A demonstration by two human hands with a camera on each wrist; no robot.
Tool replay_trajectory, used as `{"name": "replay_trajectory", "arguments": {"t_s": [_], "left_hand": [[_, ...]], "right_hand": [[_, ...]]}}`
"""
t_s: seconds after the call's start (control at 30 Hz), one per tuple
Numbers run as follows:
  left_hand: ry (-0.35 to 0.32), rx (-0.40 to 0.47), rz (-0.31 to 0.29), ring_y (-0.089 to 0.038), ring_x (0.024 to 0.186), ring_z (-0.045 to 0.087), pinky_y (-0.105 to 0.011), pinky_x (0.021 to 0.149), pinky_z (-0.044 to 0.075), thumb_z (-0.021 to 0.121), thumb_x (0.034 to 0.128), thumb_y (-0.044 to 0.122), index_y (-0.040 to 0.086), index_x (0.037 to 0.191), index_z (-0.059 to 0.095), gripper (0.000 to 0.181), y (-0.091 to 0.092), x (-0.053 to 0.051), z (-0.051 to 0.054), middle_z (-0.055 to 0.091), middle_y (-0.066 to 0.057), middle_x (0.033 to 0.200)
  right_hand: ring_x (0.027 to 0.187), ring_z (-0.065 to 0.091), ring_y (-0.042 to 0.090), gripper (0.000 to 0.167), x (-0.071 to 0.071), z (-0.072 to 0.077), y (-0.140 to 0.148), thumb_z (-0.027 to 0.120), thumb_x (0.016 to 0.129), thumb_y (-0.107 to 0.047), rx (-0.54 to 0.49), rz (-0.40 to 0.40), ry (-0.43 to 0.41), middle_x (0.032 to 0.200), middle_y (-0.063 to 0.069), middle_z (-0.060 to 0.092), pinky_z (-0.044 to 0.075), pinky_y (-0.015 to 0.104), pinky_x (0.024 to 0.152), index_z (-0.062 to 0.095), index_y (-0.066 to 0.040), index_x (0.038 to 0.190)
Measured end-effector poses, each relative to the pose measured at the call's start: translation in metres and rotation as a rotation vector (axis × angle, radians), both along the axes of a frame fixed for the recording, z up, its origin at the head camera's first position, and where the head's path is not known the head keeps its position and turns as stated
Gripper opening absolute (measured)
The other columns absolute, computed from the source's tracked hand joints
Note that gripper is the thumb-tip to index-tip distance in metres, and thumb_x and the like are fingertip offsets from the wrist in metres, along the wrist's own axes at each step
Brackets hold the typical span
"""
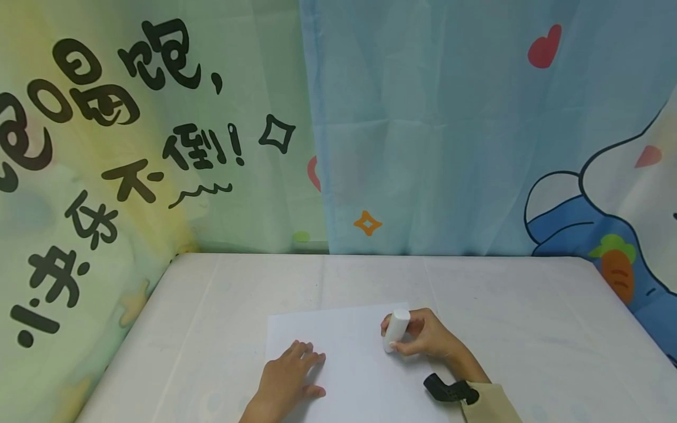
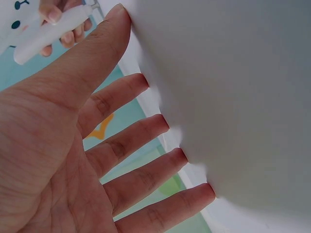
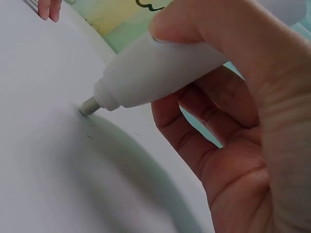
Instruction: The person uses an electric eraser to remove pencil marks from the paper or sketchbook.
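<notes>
A white electric eraser (image 1: 396,330) is in my right hand (image 1: 433,341), pinched between thumb and fingers and held at a tilt. Seen from the right wrist, its narrow grey tip (image 3: 89,106) meets the sheet of white paper (image 1: 349,358), with a few tiny dark specks beside it. My left hand (image 1: 288,376) lies on the left part of that sheet, fingers spread. The left wrist view shows its fingertips (image 2: 177,155) pressing on the paper, with nothing held. Much of the eraser's far side is hidden by my right hand.
The sheet lies on a table with a white cover (image 1: 211,329). A green and yellow printed curtain (image 1: 254,59) hangs at the left and back, a blue one (image 1: 423,117) behind and right. A black strap piece (image 1: 449,389) sits at my right wrist.
</notes>
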State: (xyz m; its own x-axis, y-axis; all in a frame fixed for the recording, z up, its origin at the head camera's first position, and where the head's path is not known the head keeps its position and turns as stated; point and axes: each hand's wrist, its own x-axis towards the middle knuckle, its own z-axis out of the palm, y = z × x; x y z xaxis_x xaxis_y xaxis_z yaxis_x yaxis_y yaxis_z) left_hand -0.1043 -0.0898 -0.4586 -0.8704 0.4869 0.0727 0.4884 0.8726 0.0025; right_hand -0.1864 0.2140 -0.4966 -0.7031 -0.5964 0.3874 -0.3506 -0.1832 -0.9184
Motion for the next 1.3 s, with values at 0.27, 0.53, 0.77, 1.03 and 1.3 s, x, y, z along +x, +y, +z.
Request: {"name": "replay_trajectory", "arguments": {"t_s": [0.27, 0.53, 0.77, 1.03, 1.3], "left_hand": [[0.014, 0.001, -0.005, -0.026, 0.111, 0.065, -0.031, 0.061, 0.06, 0.073, 0.0691, 0.055, 0.023, 0.116, 0.068, 0.057, -0.0004, 0.0016, -0.0007, 0.065, -0.001, 0.116], [-0.006, 0.008, -0.004, -0.027, 0.111, 0.065, -0.032, 0.063, 0.061, 0.073, 0.07, 0.054, 0.022, 0.117, 0.068, 0.057, -0.0002, 0.0019, 0.0007, 0.065, -0.002, 0.117], [0.013, -0.003, -0.01, -0.027, 0.111, 0.065, -0.032, 0.062, 0.06, 0.072, 0.0699, 0.056, 0.023, 0.117, 0.068, 0.057, -0.0006, 0.0017, 0.0006, 0.066, -0.002, 0.117], [0.019, 0.004, -0.011, -0.027, 0.11, 0.066, -0.032, 0.062, 0.06, 0.074, 0.0694, 0.054, 0.022, 0.116, 0.068, 0.057, -0.0003, 0.0011, 0.0005, 0.066, -0.002, 0.116], [-0.005, 0.006, -0.003, -0.027, 0.112, 0.065, -0.032, 0.064, 0.06, 0.075, 0.0692, 0.053, 0.021, 0.117, 0.068, 0.057, 0.0004, 0.0012, 0.0007, 0.066, -0.002, 0.117]], "right_hand": [[0.097, 0.064, 0.009, 0.033, 0.0006, 0.0027, -0.0008, 0.069, 0.072, 0.021, -0.003, -0.011, 0.043, 0.102, -0.002, 0.072, 0.053, 0.025, 0.088, 0.065, 0.01, 0.103], [0.098, 0.064, 0.009, 0.033, -0.0003, -0.0001, 0.0007, 0.069, 0.073, 0.021, 0.0, -0.07, 0.083, 0.105, -0.003, 0.07, 0.052, 0.022, 0.089, 0.067, 0.009, 0.103], [0.101, 0.064, 0.007, 0.032, -0.0011, 0.0007, 0.0007, 0.07, 0.073, 0.021, 0.004, -0.114, 0.081, 0.106, -0.003, 0.071, 0.052, 0.021, 0.089, 0.067, 0.009, 0.103], [0.102, 0.063, 0.006, 0.031, -0.001, 0.0014, 0.0007, 0.071, 0.074, 0.019, 0.032, -0.159, 0.073, 0.105, -0.005, 0.071, 0.051, 0.02, 0.09, 0.066, 0.009, 0.103], [0.102, 0.064, 0.008, 0.032, -0.0013, 0.0006, 0.001, 0.07, 0.074, 0.021, 0.007, -0.113, 0.077, 0.105, 0.0, 0.071, 0.051, 0.021, 0.091, 0.066, 0.01, 0.103]]}}
